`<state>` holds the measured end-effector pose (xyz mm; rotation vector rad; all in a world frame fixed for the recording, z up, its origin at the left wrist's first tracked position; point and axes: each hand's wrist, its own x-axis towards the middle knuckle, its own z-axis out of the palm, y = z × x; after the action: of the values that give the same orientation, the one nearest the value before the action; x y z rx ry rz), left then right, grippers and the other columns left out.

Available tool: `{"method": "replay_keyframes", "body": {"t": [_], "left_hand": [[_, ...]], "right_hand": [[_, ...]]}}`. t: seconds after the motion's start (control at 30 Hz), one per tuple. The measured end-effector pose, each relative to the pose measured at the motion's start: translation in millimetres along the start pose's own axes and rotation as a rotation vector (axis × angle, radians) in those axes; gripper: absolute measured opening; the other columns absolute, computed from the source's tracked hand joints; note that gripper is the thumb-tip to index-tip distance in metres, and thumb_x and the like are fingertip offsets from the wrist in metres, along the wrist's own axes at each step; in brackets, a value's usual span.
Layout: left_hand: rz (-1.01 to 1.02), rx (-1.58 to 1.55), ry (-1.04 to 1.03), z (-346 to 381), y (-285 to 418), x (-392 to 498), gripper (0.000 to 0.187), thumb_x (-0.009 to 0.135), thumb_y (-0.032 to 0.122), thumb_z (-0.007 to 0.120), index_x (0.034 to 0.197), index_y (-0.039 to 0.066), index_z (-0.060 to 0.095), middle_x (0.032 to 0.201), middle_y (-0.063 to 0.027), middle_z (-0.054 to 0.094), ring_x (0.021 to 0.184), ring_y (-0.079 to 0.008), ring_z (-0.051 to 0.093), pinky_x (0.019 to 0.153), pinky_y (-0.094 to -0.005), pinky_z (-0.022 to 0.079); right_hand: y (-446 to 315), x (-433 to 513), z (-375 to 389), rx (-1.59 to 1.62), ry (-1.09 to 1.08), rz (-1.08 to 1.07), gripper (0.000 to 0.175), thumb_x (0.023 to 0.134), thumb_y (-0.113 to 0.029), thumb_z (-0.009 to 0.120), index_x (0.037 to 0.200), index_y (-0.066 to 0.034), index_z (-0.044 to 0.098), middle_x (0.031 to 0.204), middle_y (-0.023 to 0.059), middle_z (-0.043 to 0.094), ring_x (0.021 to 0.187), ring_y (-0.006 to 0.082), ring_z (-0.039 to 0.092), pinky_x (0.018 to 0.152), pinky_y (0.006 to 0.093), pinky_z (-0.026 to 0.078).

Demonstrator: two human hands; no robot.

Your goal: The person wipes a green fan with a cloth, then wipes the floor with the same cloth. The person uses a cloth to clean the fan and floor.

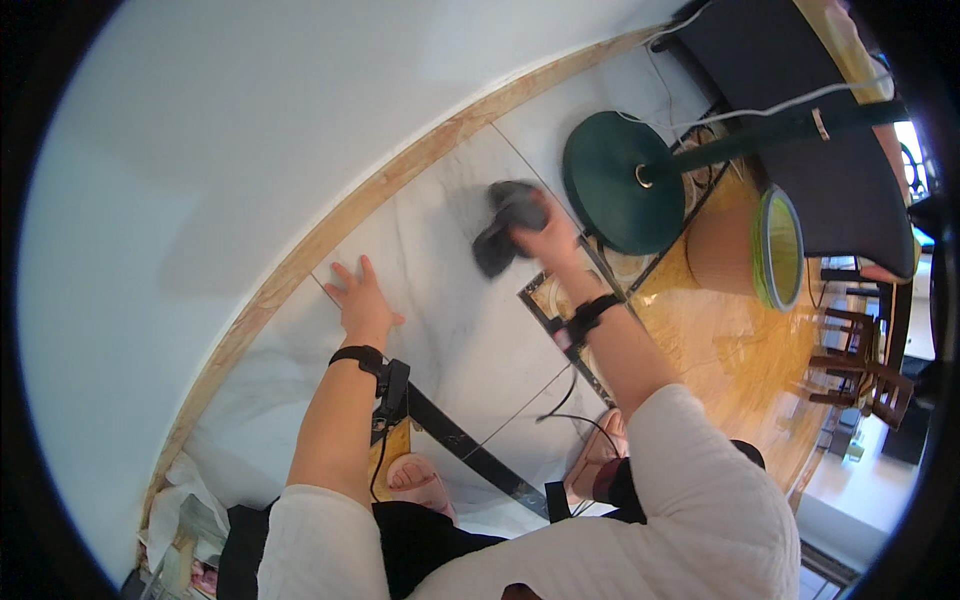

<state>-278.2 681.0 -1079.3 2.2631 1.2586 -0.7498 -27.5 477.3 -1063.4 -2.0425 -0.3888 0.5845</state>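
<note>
My right hand (550,234) grips a dark grey, crumpled object, apparently a cloth (501,251), over the white marble-look floor tiles (420,217). Blur hides its exact shape and whether it touches the tiles. Flat against the floor, close to the skirting, my left hand (364,304) is spread with fingers apart and holds nothing. Both wrists carry black straps with small devices and cables.
A tan skirting (360,202) runs along the white wall (247,135). Right of my right hand stand a dark green round fan-type base (626,184) with its pole and a waste bin (724,247). A white cable (787,109) crosses the pole. Plastic bags (180,510) lie lower left.
</note>
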Motion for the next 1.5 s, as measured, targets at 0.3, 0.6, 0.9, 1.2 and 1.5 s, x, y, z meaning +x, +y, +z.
{"method": "replay_keyframes", "body": {"t": [0.3,0.6,0.9,1.2,1.5], "left_hand": [[0.015,-0.019,0.034,1,0,-3,0.14,0.055,0.025,0.099,0.164,0.02,0.012,0.166,-0.031,0.001,0.148,-0.061,0.008,0.121,-0.0516,0.031],[0.018,0.079,0.026,-4,3,-4,0.142,0.055,0.032,0.099,0.164,0.022,0.009,0.166,-0.03,0.002,0.148,-0.06,0.01,0.119,-0.0514,0.035],[0.026,0.016,0.033,2,-4,1,0.139,0.055,0.033,0.099,0.164,0.025,0.012,0.167,-0.0263,-0.004,0.149,-0.0594,0.009,0.115,-0.0508,0.042],[0.003,0.05,0.027,-3,0,-3,0.138,0.057,0.034,0.098,0.164,0.026,0.01,0.167,-0.0258,-0.003,0.149,-0.0591,0.01,0.107,-0.0511,0.05],[-0.003,0.1,0.011,-3,2,1,0.138,0.058,0.03,0.097,0.164,0.029,0.009,0.168,-0.0248,-0.004,0.15,-0.0575,0.007,0.1,-0.0478,0.056]], "right_hand": [[-127,182,-32,0.39,0.337,-0.262,0.051,0.073,-0.008,0.084,0.119,0.002,0.062,0.109,0.0126,0.071,0.093,0.023,0.069,0.081,0.0352,0.057],[-88,19,155,0.136,0.127,-0.494,0.065,0.065,-0.013,0.084,0.122,-0.0049,0.055,0.119,0.0183,0.058,0.112,0.0342,0.059,0.096,0.0418,0.049],[-36,167,-8,-0.046,0.376,0.108,0.124,0.071,-0.053,0.084,0.16,-0.0035,0.014,0.156,0.0297,0.034,0.139,0.0396,0.043,0.111,0.0463,0.041],[-18,167,18,-0.971,0.207,-0.423,0.055,0.072,-0.016,0.078,0.124,-0.0249,0.062,0.141,0.026,0.042,0.123,0.0518,0.048,0.099,0.0524,0.05],[19,333,-138,-0.62,-0.116,0.038,0.089,0.083,-0.049,0.075,0.159,-0.0194,0.037,0.162,0.0259,0.031,0.15,0.042,0.029,0.12,0.0459,0.033]]}}
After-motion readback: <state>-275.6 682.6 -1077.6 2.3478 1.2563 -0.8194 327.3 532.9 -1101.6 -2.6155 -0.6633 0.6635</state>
